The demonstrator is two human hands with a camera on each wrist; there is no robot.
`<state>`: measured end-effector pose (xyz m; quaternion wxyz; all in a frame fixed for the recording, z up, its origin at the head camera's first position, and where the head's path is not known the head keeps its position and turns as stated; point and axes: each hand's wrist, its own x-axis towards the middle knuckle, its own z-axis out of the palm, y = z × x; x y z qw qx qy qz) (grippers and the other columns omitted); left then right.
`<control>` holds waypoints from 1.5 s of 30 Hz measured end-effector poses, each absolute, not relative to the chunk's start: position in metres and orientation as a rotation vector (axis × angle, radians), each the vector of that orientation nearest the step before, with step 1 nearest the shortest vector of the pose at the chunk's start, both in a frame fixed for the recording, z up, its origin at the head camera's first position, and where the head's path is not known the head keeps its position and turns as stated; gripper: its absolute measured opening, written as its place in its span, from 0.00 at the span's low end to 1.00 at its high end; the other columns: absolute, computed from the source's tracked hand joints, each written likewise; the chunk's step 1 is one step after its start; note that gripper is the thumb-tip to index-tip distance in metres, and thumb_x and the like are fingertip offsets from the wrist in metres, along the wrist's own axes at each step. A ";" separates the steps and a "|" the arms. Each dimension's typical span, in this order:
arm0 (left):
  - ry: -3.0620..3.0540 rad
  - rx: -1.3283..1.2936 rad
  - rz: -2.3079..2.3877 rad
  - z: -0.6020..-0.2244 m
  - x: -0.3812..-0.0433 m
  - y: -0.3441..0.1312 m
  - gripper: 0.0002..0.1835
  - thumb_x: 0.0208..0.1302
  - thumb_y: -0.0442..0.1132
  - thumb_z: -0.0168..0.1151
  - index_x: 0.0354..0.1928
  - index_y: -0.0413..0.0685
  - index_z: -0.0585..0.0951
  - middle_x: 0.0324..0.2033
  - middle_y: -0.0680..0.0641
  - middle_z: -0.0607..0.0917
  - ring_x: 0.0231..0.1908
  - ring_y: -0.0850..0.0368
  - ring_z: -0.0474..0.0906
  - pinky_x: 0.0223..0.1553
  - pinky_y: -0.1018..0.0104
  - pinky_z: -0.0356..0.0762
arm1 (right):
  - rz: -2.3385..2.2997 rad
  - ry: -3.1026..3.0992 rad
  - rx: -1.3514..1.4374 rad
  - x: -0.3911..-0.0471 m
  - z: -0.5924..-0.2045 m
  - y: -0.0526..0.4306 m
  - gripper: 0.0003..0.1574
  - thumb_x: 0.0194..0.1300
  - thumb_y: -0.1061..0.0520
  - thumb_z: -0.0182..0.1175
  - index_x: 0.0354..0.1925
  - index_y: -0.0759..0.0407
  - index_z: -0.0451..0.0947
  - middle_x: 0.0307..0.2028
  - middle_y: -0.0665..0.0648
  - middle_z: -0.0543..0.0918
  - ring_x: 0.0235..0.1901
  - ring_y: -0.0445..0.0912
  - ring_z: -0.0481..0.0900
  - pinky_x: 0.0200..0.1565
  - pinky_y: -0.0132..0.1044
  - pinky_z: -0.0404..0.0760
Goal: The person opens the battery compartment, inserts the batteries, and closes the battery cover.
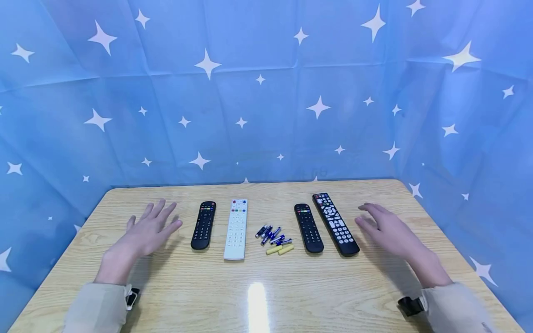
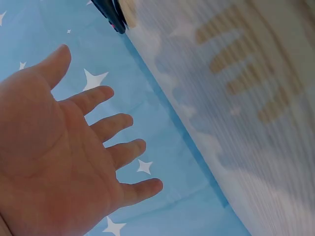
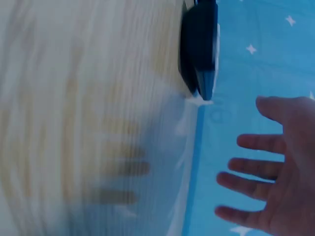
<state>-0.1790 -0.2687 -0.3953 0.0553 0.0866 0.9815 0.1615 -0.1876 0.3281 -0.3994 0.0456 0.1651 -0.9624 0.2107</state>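
Nothing grasped; batteries (image 1: pixel 277 239) central on desk (image 1: pixel 187 291).
Left hand (image 1: pixel 142 237), right hand (image 1: pixel 395 237) empty, fingers extended. Black remote (image 1: pixel 203 225), white remote (image 1: pixel 236 230) lie left of the batteries; inner black remote (image 1: pixel 309 229), long black remote (image 1: pixel 336 225) right. Central pile presumably suits either hand's reach.

Two remotes (image 1: pixel 203 225) left of batteries (image 1: pixel 276 239), two more right; all on table (image 1: pixel 187 286), curtain (image 1: pixel 266 111) behind.

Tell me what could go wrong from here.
The batteries lie in a loose cluster, so a careless touch might set some rolling. The right hand is near the large black remote; a sideways sweep could knock it into the smaller black remote beside it.
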 end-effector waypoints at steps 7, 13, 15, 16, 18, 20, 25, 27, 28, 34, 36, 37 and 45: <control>2.983 0.278 0.505 -0.392 -0.178 -0.261 0.44 0.77 0.70 0.37 0.81 0.45 0.56 0.79 0.32 0.47 0.75 0.25 0.38 0.63 0.18 0.34 | 0.657 -2.904 0.540 -0.191 -0.407 0.310 0.29 0.79 0.46 0.55 0.64 0.68 0.74 0.59 0.69 0.80 0.54 0.66 0.80 0.54 0.63 0.77; 2.991 0.296 0.510 -0.389 -0.176 -0.255 0.44 0.77 0.70 0.37 0.80 0.45 0.57 0.78 0.32 0.47 0.75 0.26 0.38 0.64 0.18 0.35 | 0.638 -2.919 0.554 -0.195 -0.406 0.294 0.33 0.78 0.44 0.57 0.65 0.69 0.73 0.59 0.70 0.79 0.51 0.63 0.82 0.51 0.62 0.80; 2.993 0.306 0.515 -0.388 -0.175 -0.253 0.44 0.77 0.70 0.38 0.80 0.46 0.57 0.79 0.32 0.48 0.76 0.26 0.38 0.64 0.18 0.35 | 0.620 -2.932 0.546 -0.196 -0.406 0.289 0.35 0.77 0.42 0.58 0.66 0.69 0.72 0.58 0.70 0.80 0.48 0.61 0.84 0.48 0.61 0.81; 2.995 0.312 0.514 -0.387 -0.175 -0.252 0.44 0.77 0.70 0.38 0.80 0.46 0.57 0.79 0.32 0.48 0.76 0.26 0.38 0.64 0.18 0.35 | 0.609 -2.937 0.546 -0.197 -0.406 0.286 0.36 0.76 0.41 0.58 0.66 0.69 0.72 0.58 0.71 0.80 0.47 0.61 0.83 0.48 0.61 0.81; 2.998 0.322 0.518 -0.386 -0.174 -0.250 0.43 0.77 0.69 0.39 0.80 0.46 0.57 0.78 0.32 0.48 0.76 0.26 0.38 0.64 0.19 0.35 | 0.586 -2.950 0.546 -0.197 -0.406 0.282 0.38 0.76 0.40 0.58 0.66 0.70 0.71 0.57 0.71 0.79 0.48 0.62 0.83 0.48 0.61 0.81; 3.001 0.328 0.516 -0.385 -0.173 -0.248 0.43 0.77 0.69 0.39 0.80 0.46 0.57 0.78 0.32 0.48 0.76 0.27 0.38 0.65 0.19 0.35 | 0.560 -2.964 0.536 -0.198 -0.406 0.279 0.39 0.76 0.39 0.58 0.67 0.70 0.71 0.57 0.72 0.79 0.50 0.63 0.82 0.49 0.62 0.80; 3.006 0.333 0.510 -0.382 -0.172 -0.244 0.43 0.77 0.69 0.39 0.80 0.46 0.58 0.78 0.32 0.49 0.76 0.27 0.38 0.65 0.20 0.35 | 0.528 -2.989 0.527 -0.200 -0.407 0.276 0.40 0.76 0.41 0.59 0.68 0.72 0.69 0.58 0.74 0.77 0.54 0.67 0.79 0.52 0.64 0.78; 3.011 0.338 0.507 -0.381 -0.172 -0.243 0.42 0.77 0.68 0.40 0.80 0.46 0.58 0.78 0.32 0.49 0.76 0.27 0.39 0.65 0.20 0.36 | 0.519 -2.999 0.528 -0.200 -0.407 0.275 0.40 0.75 0.42 0.59 0.68 0.73 0.68 0.58 0.75 0.77 0.54 0.68 0.79 0.53 0.64 0.77; 3.013 0.341 0.507 -0.381 -0.171 -0.242 0.42 0.77 0.68 0.40 0.80 0.46 0.58 0.78 0.32 0.49 0.76 0.27 0.39 0.65 0.19 0.36 | 0.516 -3.002 0.529 -0.201 -0.407 0.275 0.40 0.75 0.43 0.59 0.68 0.73 0.68 0.58 0.75 0.77 0.55 0.68 0.78 0.53 0.64 0.77; 3.019 0.351 0.507 -0.381 -0.171 -0.240 0.41 0.78 0.67 0.41 0.80 0.46 0.59 0.78 0.32 0.50 0.76 0.27 0.40 0.65 0.19 0.38 | 0.521 -3.016 0.540 -0.202 -0.409 0.274 0.39 0.75 0.44 0.60 0.68 0.73 0.68 0.57 0.75 0.77 0.54 0.67 0.79 0.52 0.63 0.78; 3.019 0.351 0.511 -0.381 -0.171 -0.239 0.41 0.78 0.67 0.42 0.80 0.46 0.59 0.78 0.32 0.50 0.76 0.28 0.40 0.65 0.19 0.38 | 0.520 -3.017 0.541 -0.202 -0.409 0.274 0.40 0.75 0.44 0.60 0.68 0.72 0.68 0.57 0.76 0.77 0.54 0.68 0.79 0.52 0.63 0.78; 3.018 0.351 0.514 -0.381 -0.171 -0.239 0.41 0.78 0.66 0.42 0.80 0.46 0.59 0.78 0.32 0.50 0.76 0.28 0.40 0.65 0.19 0.38 | 0.519 -3.018 0.541 -0.202 -0.409 0.274 0.40 0.75 0.44 0.60 0.68 0.72 0.68 0.57 0.76 0.77 0.54 0.68 0.79 0.52 0.63 0.78; 3.012 0.353 0.522 -0.381 -0.170 -0.239 0.42 0.77 0.68 0.41 0.80 0.46 0.59 0.78 0.32 0.50 0.76 0.28 0.40 0.64 0.19 0.38 | 0.505 -3.044 0.548 -0.203 -0.409 0.273 0.40 0.74 0.43 0.61 0.69 0.72 0.67 0.58 0.77 0.76 0.54 0.69 0.78 0.52 0.64 0.78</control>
